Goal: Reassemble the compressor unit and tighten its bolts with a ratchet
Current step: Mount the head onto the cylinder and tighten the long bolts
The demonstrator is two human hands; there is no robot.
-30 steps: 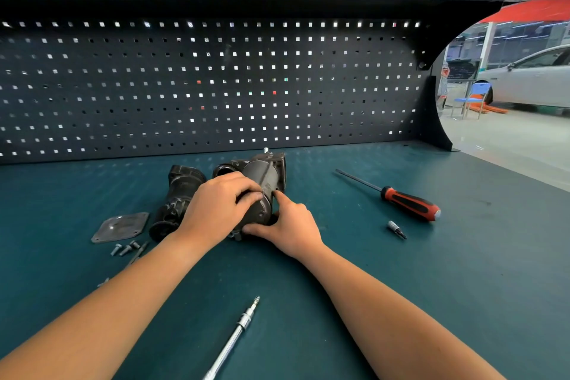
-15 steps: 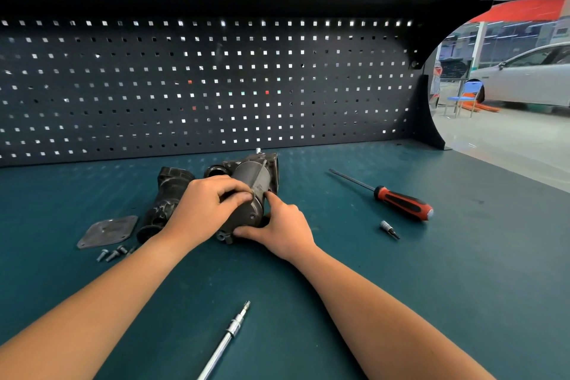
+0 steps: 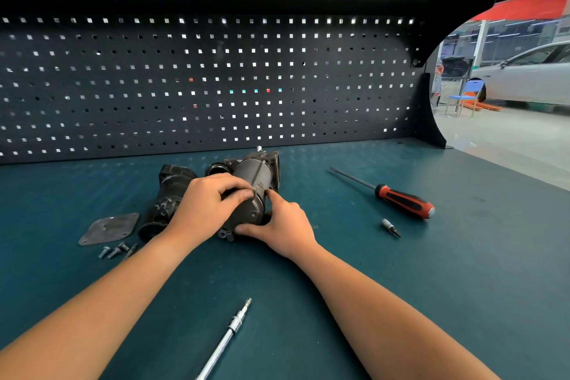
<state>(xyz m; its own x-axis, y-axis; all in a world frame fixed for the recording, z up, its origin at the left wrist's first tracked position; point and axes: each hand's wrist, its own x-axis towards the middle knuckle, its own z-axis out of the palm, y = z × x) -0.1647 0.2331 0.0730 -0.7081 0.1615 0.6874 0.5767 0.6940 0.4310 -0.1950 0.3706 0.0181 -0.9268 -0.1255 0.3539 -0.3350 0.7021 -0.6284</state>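
Observation:
The dark grey compressor unit (image 3: 254,182) lies on its side on the teal bench, its round end toward me. My left hand (image 3: 205,205) grips that end from the left, fingers curled over the top edge. My right hand (image 3: 279,227) holds it from the right, thumb against the rim and fingers under the lower edge. A second black housing part (image 3: 168,194) lies just left of the unit, partly hidden by my left hand. A flat metal cover plate (image 3: 109,228) and several loose bolts (image 3: 115,251) lie further left. The chrome ratchet extension (image 3: 229,333) lies near me.
A red-and-black screwdriver (image 3: 401,200) and a small socket bit (image 3: 390,227) lie to the right on the bench (image 3: 431,271). A dark pegboard (image 3: 216,86) closes the back. Beyond the bench's right edge is a workshop floor with a blue chair and a white car.
Both hands stay on the compressor's end. The left fingers have shifted slightly over the top edge. The view has moved a little.

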